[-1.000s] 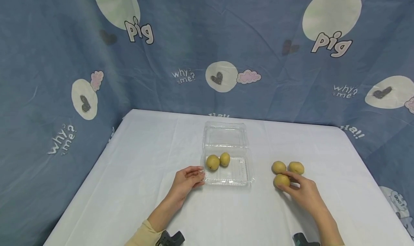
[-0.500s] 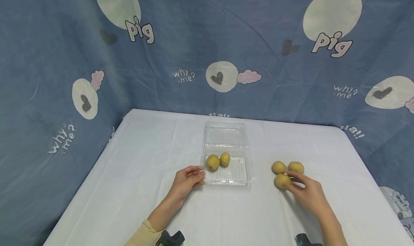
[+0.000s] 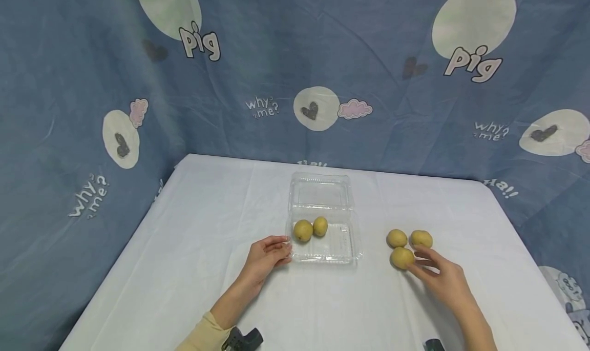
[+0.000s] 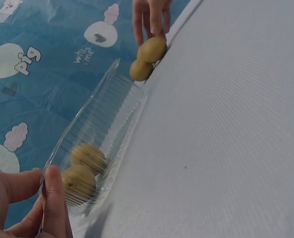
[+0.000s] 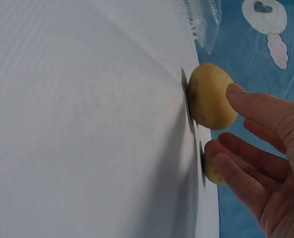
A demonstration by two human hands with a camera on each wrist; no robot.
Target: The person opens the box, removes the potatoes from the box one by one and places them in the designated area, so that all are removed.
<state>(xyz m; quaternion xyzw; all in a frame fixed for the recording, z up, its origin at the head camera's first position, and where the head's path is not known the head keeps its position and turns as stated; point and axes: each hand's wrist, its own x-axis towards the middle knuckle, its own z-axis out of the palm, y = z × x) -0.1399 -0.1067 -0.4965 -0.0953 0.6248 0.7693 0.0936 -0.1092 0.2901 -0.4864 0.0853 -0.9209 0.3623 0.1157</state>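
Observation:
My left hand [image 3: 267, 259] pinches the left rim of a clear plastic clamshell box [image 3: 340, 242], whose lid lies back behind it. Inside the box are two small yellow potatoes, a larger one [image 3: 303, 231] and a smaller one [image 3: 320, 226], side by side at the left. To the right, three more lie in a cluster: a front potato [image 3: 402, 258], a back left potato [image 3: 397, 238] and a back right potato [image 3: 421, 239]. My right hand [image 3: 446, 279] is beside the front one, fingers spread and loosely bent; its thumb tip overlaps that potato [image 5: 211, 96] in the right wrist view.
A white cloth [image 3: 221, 202] covers the table. Behind and to the sides hangs a blue printed curtain [image 3: 258, 64]. A dark device [image 3: 241, 339] sits at the left wrist, and part of another [image 3: 434, 345] shows at the right wrist.
My right hand has drawn slightly back to the right, its fingers loosening from around the front potato, which shifted a little rightward early on. My left hand and the box stay put.

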